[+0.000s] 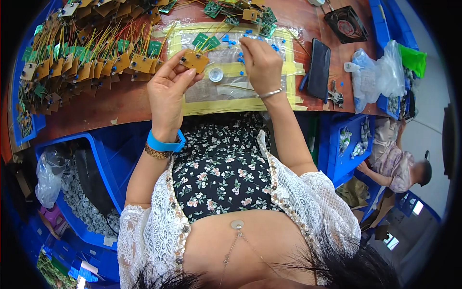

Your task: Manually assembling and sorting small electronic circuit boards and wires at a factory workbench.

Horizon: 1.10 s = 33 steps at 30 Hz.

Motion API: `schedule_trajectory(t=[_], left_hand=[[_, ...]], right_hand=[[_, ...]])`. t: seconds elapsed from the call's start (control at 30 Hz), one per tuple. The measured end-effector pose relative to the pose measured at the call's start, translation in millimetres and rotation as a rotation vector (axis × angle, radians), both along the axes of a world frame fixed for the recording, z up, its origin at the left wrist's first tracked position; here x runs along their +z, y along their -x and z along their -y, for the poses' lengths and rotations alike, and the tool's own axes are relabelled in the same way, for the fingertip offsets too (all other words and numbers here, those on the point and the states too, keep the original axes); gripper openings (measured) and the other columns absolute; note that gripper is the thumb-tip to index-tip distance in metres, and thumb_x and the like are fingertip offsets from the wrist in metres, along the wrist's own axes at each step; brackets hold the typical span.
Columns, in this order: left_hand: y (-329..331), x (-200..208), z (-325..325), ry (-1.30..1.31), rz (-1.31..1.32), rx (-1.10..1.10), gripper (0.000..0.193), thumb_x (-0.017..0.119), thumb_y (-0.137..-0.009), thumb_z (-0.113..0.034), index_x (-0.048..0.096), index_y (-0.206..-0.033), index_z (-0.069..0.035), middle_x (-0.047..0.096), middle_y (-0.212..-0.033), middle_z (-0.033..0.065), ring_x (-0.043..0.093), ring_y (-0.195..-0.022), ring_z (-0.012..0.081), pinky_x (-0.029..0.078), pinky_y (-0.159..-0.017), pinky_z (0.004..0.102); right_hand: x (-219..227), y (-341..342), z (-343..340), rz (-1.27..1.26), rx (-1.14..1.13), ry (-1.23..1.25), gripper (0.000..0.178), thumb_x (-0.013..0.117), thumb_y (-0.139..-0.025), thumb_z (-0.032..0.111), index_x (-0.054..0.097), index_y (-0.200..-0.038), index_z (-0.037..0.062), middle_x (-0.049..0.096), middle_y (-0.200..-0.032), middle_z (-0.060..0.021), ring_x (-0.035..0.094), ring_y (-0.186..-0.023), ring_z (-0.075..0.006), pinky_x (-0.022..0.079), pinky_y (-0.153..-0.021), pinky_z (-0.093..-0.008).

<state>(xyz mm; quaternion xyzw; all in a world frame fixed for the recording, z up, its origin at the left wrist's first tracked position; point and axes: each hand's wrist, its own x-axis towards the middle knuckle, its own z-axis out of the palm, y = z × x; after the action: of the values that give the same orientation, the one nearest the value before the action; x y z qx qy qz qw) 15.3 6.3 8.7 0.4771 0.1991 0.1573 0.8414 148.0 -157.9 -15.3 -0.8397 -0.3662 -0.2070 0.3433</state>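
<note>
My left hand [171, 84] grips a tan circuit board [195, 60] by its left and lower edges, thumb on the near face. Yellow wires run from the board's far side, where small green circuit boards [206, 41] lie on the taped work mat. To the right, my right hand [262, 65] is held above the mat with thumb and fingers pressed together; whatever is in the pinch is hidden. Small blue plastic pieces [241, 57] lie scattered around and beneath it. Between my hands stands a small round white dish [215, 74].
Wired board assemblies [96, 65] are heaped at the far left. A black phone-like case [318, 70], keys [335, 95], a fan [346, 25] and plastic bags [378, 72] lie at the right. Blue bins [108, 164] flank me; another person [399, 168] sits at the right.
</note>
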Motion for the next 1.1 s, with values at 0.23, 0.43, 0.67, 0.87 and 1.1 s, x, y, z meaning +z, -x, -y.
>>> schedule_trajectory(t=[0.23,0.43,0.67,0.87,1.1], left_hand=[[1.5,-3.7,-3.2,-0.018,-0.029,0.005,0.040,0.060,-0.086,0.006,0.054,-0.126,0.005,0.054,-0.095,0.0038,0.062,-0.085,0.0148,0.058,-0.082,0.0304],[1.2,-6.3,-4.2,-0.026,-0.035,0.003,0.040,0.059,-0.087,0.006,0.053,-0.127,0.005,0.054,-0.096,0.0037,0.063,-0.086,0.0151,0.057,-0.083,0.0308],[0.8,-6.4,-2.3,-0.039,-0.038,0.002,0.041,0.058,-0.087,0.006,0.052,-0.128,0.006,0.054,-0.096,0.0041,0.062,-0.087,0.0148,0.058,-0.083,0.0318],[1.3,-6.6,-1.4,-0.051,-0.046,-0.001,0.041,0.058,-0.088,0.006,0.051,-0.128,0.006,0.054,-0.096,0.0046,0.062,-0.086,0.0149,0.058,-0.083,0.0321],[2.2,-8.4,0.1,-0.060,-0.051,0.013,0.041,0.058,-0.088,0.006,0.051,-0.128,0.005,0.053,-0.096,0.0043,0.061,-0.084,0.0135,0.058,-0.082,0.0324]], right_hand=[[-11.6,-20.5,-11.3,0.089,0.017,0.325,0.010,0.066,-0.078,0.011,0.065,-0.088,0.0116,0.064,-0.073,-0.0069,0.063,-0.070,-0.0259,0.051,-0.061,-0.0368],[-11.2,-20.3,-13.3,0.095,0.004,0.348,0.006,0.067,-0.078,0.013,0.065,-0.083,0.0122,0.062,-0.069,-0.0066,0.062,-0.067,-0.0254,0.050,-0.058,-0.0370],[-7.5,-17.2,-15.2,0.106,0.009,0.314,0.005,0.066,-0.078,0.011,0.063,-0.082,0.0119,0.061,-0.069,-0.0066,0.062,-0.067,-0.0260,0.050,-0.058,-0.0373],[-9.5,-19.1,-17.7,0.127,0.023,0.264,0.009,0.066,-0.075,0.006,0.061,-0.082,0.0098,0.059,-0.069,-0.0067,0.060,-0.069,-0.0260,0.049,-0.059,-0.0374],[5.9,-14.9,-11.1,0.134,0.028,0.181,0.012,0.067,-0.072,0.002,0.060,-0.080,0.0078,0.058,-0.070,-0.0083,0.059,-0.069,-0.0274,0.048,-0.062,-0.0381]])
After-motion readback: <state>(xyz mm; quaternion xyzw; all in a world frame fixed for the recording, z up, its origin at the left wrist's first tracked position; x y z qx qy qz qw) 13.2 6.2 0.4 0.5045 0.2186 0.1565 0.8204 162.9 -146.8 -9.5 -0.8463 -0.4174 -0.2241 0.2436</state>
